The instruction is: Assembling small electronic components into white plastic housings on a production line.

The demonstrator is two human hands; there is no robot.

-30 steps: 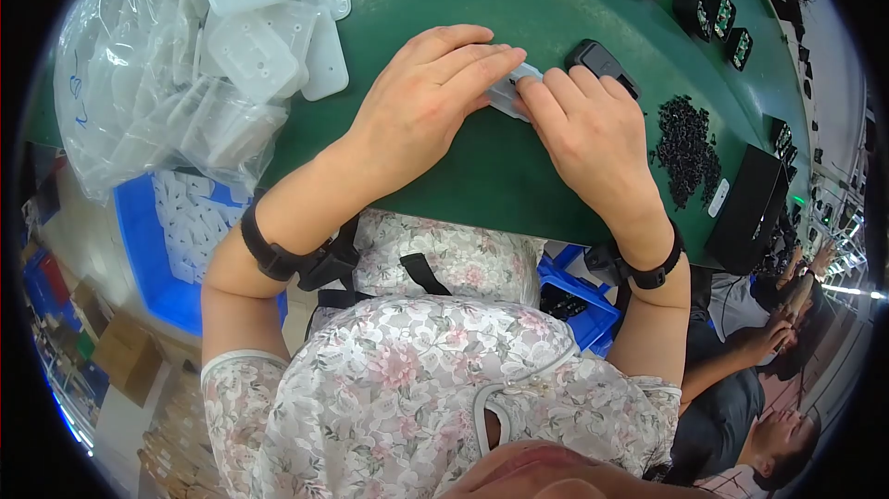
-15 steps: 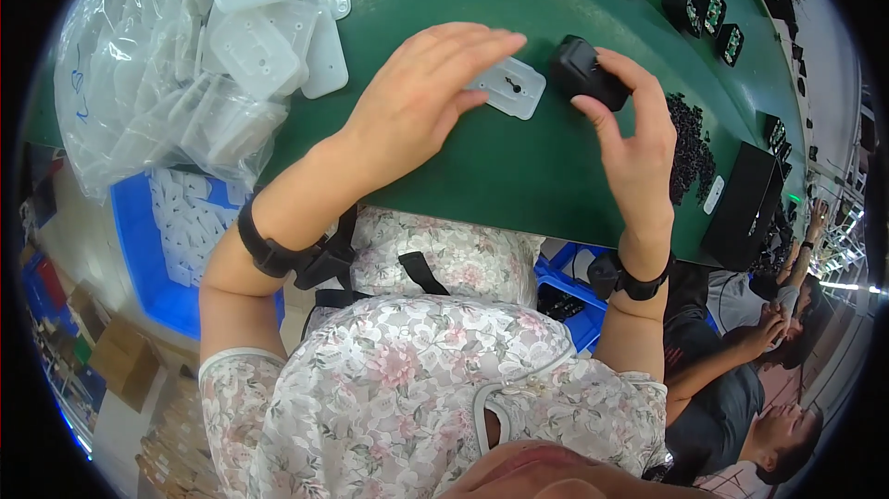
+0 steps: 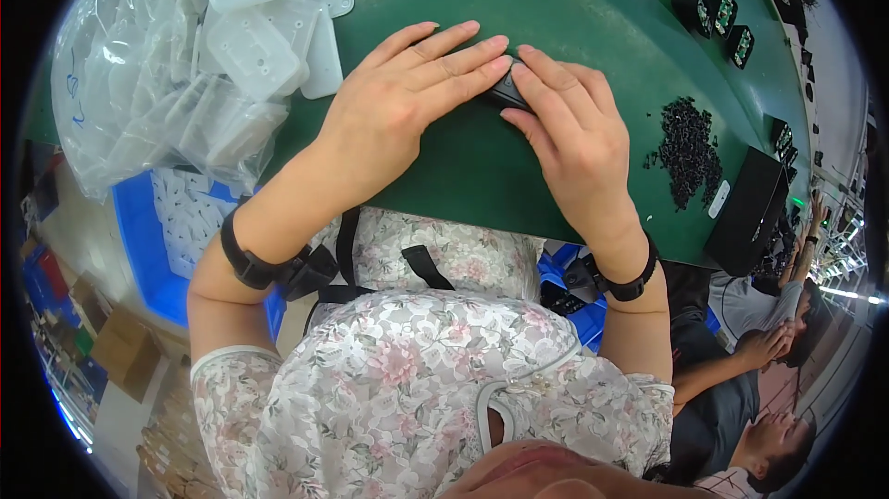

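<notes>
A small black plastic case [image 3: 507, 92] lies on the green table [image 3: 444, 175] in front of me, largely covered by my hands. My left hand [image 3: 398, 96] has its fingers stretched out, their tips resting against the left side of the case; its thumb is hidden. From the right, my right hand [image 3: 579, 129] closes on the case, fingers over the top and thumb along the near side. The white plate with a dark piece on it is out of sight now; whether it lies under the case, I cannot tell.
At left, a clear plastic bag [image 3: 111, 82] spills white plastic plates [image 3: 255, 50]. Small black parts are piled [image 3: 687, 152] at right, beside a black box [image 3: 744, 207]. Black housings with green circuit boards [image 3: 694, 10] stand at the far right. Co-workers [image 3: 713, 406] sit to the right.
My right hand has brought the black case left and down to where the white plate lay. My left hand has come over against the case, and the plate is now hidden.
</notes>
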